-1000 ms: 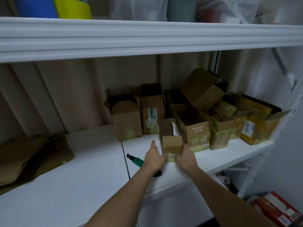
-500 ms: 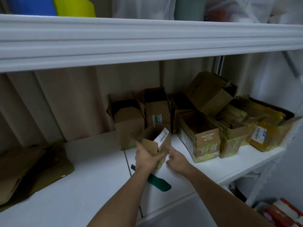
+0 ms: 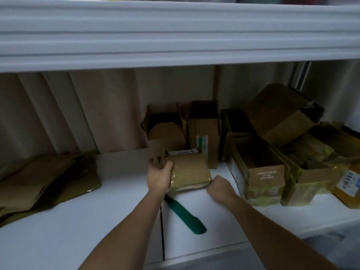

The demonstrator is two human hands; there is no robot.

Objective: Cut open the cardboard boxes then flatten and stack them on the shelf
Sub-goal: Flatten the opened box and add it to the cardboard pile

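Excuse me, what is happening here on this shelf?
A person is working through cardboard boxes on a white shelf. Both hands hold one small box: the left hand grips its left side, the right hand its lower right corner. A green cutter lies unused below it. Flattened cardboard is stacked at left; open boxes wait at right.

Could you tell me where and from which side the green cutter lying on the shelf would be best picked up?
Probably by the wide green handle of the cutter, coming from above with the right hand, which is nearest. It lies flat and diagonal on the shelf; its narrow dark tip points up-left under the left hand and the small box, so that end is crowded.
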